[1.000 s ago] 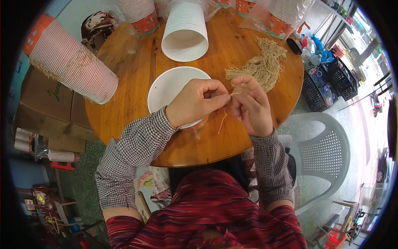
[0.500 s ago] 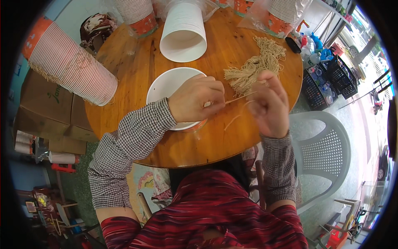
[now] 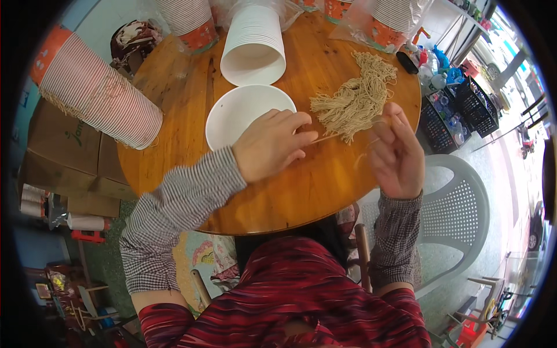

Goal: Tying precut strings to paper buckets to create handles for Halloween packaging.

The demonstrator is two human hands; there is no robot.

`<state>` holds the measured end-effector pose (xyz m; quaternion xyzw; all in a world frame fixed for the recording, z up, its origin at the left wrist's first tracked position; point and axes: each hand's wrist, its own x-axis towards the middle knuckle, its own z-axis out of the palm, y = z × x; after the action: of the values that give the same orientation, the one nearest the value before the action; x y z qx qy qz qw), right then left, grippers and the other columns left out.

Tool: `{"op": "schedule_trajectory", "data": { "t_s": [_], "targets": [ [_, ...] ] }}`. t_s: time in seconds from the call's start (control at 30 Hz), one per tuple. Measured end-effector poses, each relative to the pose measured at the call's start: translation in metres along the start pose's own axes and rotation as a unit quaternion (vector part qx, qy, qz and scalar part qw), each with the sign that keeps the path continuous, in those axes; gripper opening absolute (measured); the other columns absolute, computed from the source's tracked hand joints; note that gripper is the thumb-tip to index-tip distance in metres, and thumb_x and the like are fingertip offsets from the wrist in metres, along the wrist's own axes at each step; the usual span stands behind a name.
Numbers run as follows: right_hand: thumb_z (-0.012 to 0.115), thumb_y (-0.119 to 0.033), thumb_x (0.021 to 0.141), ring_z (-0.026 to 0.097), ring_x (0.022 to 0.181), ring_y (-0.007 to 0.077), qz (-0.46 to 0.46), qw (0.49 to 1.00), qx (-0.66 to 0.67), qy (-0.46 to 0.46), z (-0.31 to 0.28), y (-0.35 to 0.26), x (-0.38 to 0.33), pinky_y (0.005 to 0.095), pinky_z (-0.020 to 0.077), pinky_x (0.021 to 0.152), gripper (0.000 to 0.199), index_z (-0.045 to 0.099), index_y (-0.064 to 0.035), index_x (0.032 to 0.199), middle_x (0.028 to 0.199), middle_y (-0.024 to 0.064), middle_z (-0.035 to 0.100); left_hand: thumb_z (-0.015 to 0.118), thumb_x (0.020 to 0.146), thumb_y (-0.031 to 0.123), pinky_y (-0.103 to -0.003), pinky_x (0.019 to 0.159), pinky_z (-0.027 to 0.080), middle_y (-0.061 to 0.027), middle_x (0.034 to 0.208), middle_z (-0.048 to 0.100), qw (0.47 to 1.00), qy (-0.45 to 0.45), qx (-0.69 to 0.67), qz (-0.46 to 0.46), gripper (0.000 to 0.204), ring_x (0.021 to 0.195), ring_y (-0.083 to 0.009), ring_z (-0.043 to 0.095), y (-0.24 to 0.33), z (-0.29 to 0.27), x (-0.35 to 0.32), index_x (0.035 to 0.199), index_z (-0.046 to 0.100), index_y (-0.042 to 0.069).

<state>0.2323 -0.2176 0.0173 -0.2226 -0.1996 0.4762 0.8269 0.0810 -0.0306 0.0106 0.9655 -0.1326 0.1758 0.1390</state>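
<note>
A thin tan string (image 3: 328,137) runs between my two hands above the wooden table. My left hand (image 3: 270,142) grips one end near its fingertips, with its forearm across the near rim of a white paper bucket (image 3: 223,119). Thumb and forefinger of my right hand (image 3: 399,153) pinch the other part of the string; this hand is slightly blurred. Beyond it lies a loose bundle of tan strings (image 3: 357,95). Behind the single bucket, a nested stack of white paper buckets (image 3: 253,40) rests on its side, mouth toward me.
The round wooden table (image 3: 278,209) fills the middle. A tall stack of red-patterned buckets (image 3: 101,87) leans at the left, by cardboard boxes (image 3: 61,136). More bagged stacks (image 3: 389,26) and a black object (image 3: 407,62) line the far edge. A grey plastic chair (image 3: 458,209) stands right.
My right hand has moved right, away from my left. My left hand has shifted slightly left, its fingers less curled. The bucket now sits slightly farther from me.
</note>
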Motion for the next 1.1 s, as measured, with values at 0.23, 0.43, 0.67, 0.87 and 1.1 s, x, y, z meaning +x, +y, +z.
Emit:
{"op": "schedule_trajectory", "data": {
  "t_s": [0.23,0.43,0.67,0.87,1.1],
  "targets": [
    [0.045,-0.008,0.096,0.049,0.056,0.0127,0.059,0.993,-0.006,-0.098,0.030,0.028,-0.022,0.0225,0.0381,0.044,0.010,0.049,-0.0063,0.105,0.085,0.0091,0.055,0.066,0.086,0.010,-0.024,0.060,0.045,-0.0049,0.087,0.062,0.879,0.155,-0.389,-0.227,0.025,0.069,-0.0098,0.054,0.079,0.013,-0.019,0.108,0.062,0.001],
    [0.046,-0.007,0.096,0.053,0.058,0.0128,-0.041,0.993,-0.111,-0.003,0.003,0.026,-0.025,0.0225,0.0415,0.044,0.011,0.051,-0.0027,0.105,0.084,0.0097,0.058,0.058,0.092,0.008,-0.022,0.060,0.045,-0.0029,0.078,0.062,0.773,0.088,-0.529,-0.339,0.014,0.065,-0.0066,0.054,0.085,0.012,-0.075,0.100,0.065,-0.001],
    [0.050,0.001,0.090,0.062,0.065,0.0115,-0.095,0.772,-0.628,0.041,0.010,0.041,-0.046,0.0228,0.0491,0.060,0.028,0.059,0.0009,0.116,0.097,0.0119,0.064,0.063,0.087,0.013,-0.028,0.059,0.048,-0.0085,0.073,0.065,0.905,0.121,-0.295,-0.281,0.013,0.061,-0.0202,0.062,0.082,0.018,-0.091,0.095,0.067,0.005],
    [0.053,0.000,0.088,0.061,0.066,0.0097,0.088,0.842,-0.518,-0.122,0.029,0.078,-0.047,0.0218,0.0493,0.059,0.029,0.055,0.0036,0.117,0.091,0.0060,0.063,0.061,0.085,0.017,-0.038,0.058,0.045,-0.0067,0.069,0.062,0.946,0.159,-0.204,-0.196,0.009,0.062,-0.0287,0.060,0.082,0.017,-0.078,0.085,0.062,0.008],
    [0.061,-0.007,0.089,0.057,0.060,0.0064,0.122,0.801,-0.581,-0.073,0.009,0.061,-0.045,0.0200,0.0454,0.053,0.013,0.063,0.0013,0.099,0.072,0.0009,0.060,0.065,0.082,0.010,-0.036,0.066,0.050,-0.0120,0.099,0.062,0.942,0.220,-0.185,-0.172,0.016,0.080,-0.0265,0.063,0.069,0.019,-0.081,0.097,0.061,0.004]
  ]
}}
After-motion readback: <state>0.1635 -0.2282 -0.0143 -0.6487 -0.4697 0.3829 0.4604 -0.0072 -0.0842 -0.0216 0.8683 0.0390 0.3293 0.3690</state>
